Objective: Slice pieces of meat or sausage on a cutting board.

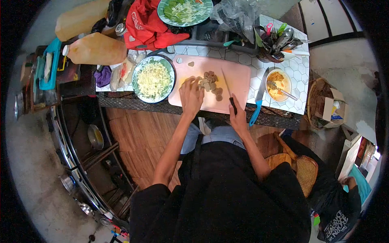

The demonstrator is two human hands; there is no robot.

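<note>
A pink cutting board (182,100) lies in front of me with a pile of thin brown slices (209,81), perhaps meatball or sausage, near its middle. One separate slice (191,64) rests near the board's upper left. My left hand (192,95) is over the board with fingers bent, its fingertips at the pile's left side; whether they grip a slice is hidden. In my right hand (237,112) is the black handle of a knife, its thin blade (225,81) slanting up over the board, right of the slices. Left of the board stands a green-and-white enamel plate (135,90) of chopped pale food (154,79).
Right of the board are a blue-handled knife (259,96) and a bowl (288,79) with orange paste and a spoon. Behind are a utensil holder (267,57), a plate of greens (204,18) and a red bag (142,30). A person (337,206) sits at lower right.
</note>
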